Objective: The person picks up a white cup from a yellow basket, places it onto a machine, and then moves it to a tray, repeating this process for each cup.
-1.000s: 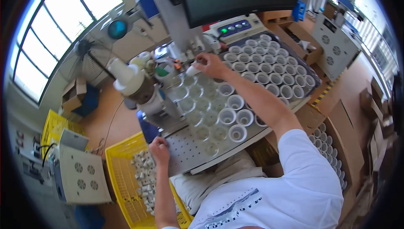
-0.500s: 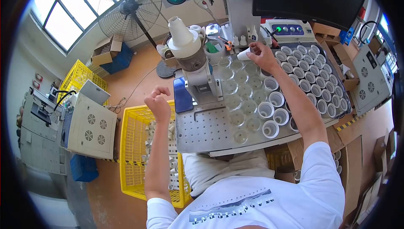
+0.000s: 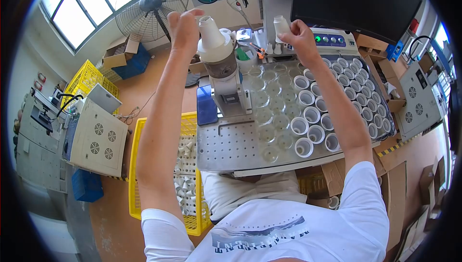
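My right hand (image 3: 302,40) grips a white, bottle-shaped plastic part (image 3: 280,25) between thumb and fingers, narrow end up, raised in front of the machine column. My left hand (image 3: 184,30) is lifted beside a similar white cone-shaped part (image 3: 210,32) standing on a round white fixture (image 3: 215,51). One left finger stretches toward the cone's top while the others are bent, with nothing seen in them. Under my right arm, white cups (image 3: 312,114) stand in rows, open ends up. Left of them are rows of clear round holders (image 3: 281,122).
A yellow crate (image 3: 136,175) with small white parts stands left of the perforated metal table (image 3: 226,149). A blue phone-like slab (image 3: 207,105) and a hex key (image 3: 236,124) lie near the fixture. Behind are a monitor (image 3: 353,2), a control box (image 3: 332,39) and a fan (image 3: 151,9).
My left hand has risen from above the crate to beside the cone on the fixture. My right hand has lifted the white part off the table area and turned it upright.
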`<state>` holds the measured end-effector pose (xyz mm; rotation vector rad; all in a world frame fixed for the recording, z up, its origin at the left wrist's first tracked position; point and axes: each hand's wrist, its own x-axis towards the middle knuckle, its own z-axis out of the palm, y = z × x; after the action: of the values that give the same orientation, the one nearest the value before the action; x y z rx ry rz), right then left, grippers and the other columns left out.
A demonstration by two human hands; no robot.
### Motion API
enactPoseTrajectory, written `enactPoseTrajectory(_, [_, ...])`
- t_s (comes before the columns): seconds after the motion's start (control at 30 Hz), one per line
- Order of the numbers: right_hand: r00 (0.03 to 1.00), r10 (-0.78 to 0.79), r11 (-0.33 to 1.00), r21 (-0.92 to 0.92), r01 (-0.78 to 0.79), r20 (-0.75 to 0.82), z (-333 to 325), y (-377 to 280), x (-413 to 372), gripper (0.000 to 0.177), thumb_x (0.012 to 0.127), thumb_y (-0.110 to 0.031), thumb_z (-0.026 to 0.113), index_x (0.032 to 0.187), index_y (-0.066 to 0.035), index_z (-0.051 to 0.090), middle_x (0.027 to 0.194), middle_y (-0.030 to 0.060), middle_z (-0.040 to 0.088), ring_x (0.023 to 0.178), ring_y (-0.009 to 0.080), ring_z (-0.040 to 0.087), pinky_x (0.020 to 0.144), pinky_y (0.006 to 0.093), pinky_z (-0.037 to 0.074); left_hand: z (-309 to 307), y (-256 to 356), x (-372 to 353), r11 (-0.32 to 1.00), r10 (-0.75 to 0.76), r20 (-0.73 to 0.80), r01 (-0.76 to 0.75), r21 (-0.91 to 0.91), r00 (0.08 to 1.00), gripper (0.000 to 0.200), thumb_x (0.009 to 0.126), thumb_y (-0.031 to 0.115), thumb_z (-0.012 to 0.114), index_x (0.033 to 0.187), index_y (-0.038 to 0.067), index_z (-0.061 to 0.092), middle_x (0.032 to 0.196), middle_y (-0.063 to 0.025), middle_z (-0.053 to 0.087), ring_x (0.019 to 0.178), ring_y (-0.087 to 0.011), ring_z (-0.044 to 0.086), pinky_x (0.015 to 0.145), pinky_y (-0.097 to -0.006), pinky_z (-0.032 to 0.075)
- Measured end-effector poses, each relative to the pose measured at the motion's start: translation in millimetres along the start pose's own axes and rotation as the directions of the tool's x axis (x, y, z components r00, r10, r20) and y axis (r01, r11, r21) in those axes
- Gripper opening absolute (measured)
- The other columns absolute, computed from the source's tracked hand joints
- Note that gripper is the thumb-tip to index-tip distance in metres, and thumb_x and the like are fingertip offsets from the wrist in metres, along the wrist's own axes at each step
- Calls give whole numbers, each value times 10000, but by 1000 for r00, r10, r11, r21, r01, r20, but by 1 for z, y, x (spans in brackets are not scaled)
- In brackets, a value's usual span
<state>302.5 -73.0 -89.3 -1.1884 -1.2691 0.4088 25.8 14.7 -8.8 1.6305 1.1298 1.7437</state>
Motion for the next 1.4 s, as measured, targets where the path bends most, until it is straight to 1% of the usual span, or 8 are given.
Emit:
enactPoseTrajectory(0.1, [994,-108,978,183,103,13,34,-41,10,336,738,-234,802,801,-55,525,745,-2,498,681,95,471,626,254,412,12,4,1,927,-301,313,353,-126,901,348,819,142,419,864,-55,703,923,-134,540,903,-285,530,842,-437,444])
enactPoseTrajectory(0.23, [984,-173,968,191,161,47,89,-74,12,354,746,-266,812,814,-37,551,743,6,524,682,100,500,628,256,431,-8,-8,13,884,-202,368,330,-330,908,324,815,135,427,766,-60,681,902,-120,544,898,-268,530,818,-413,449])
enactPoseTrajectory(0.3, [965,-227,963,177,203,129,112,-79,7,369,749,-284,816,846,-18,580,756,27,565,696,111,529,632,270,447,-37,-11,9,957,245,147,-263,119,958,299,796,123,438,654,-51,636,797,-110,623,783,-218,554,691,-348,468])
enactPoseTrajectory(0.37, [956,-234,970,111,217,176,123,-77,-2,380,754,-298,813,859,-9,590,766,41,582,701,123,542,643,277,457,-78,-3,-10,913,364,129,-381,149,922,282,746,97,427,554,-33,586,669,-88,639,636,-165,537,605,-303,456])
enactPoseTrajectory(0.63, [905,-319,947,52,317,282,122,-55,-8,316,849,-296,757,891,-15,622,966,93,679,924,192,627,799,311,498,-200,-105,-67,969,-12,9,10,246,1000,280,657,88,400,507,-35,602,545,-77,574,564,-180,538,635,-312,463])
enactPoseTrajectory(0.87, [851,301,636,-756,157,430,-22,24,-2,537,760,-440,721,1033,15,640,1006,193,683,901,298,651,793,393,510,-308,-265,-98,769,-181,-142,230,597,973,293,685,99,438,695,-74,674,678,-215,647,683,-313,624,726,-406,500])
enactPoseTrajectory(1.07, [746,525,505,-856,115,410,-49,33,-46,732,722,-446,739,1276,-2,563,1284,207,601,1216,329,562,1017,397,446,-219,-248,-144,779,-131,107,36,625,986,191,732,36,488,731,-41,663,714,-225,662,709,-359,647,708,-429,501])
enactPoseTrajectory(1.4, [738,497,422,-870,253,456,-42,8,-44,539,756,-343,762,1185,-50,618,1186,194,647,1160,341,587,998,433,456,-86,-187,-244,900,50,423,-224,373,905,67,699,-6,495,646,4,534,699,-183,565,733,-367,573,696,-432,475])
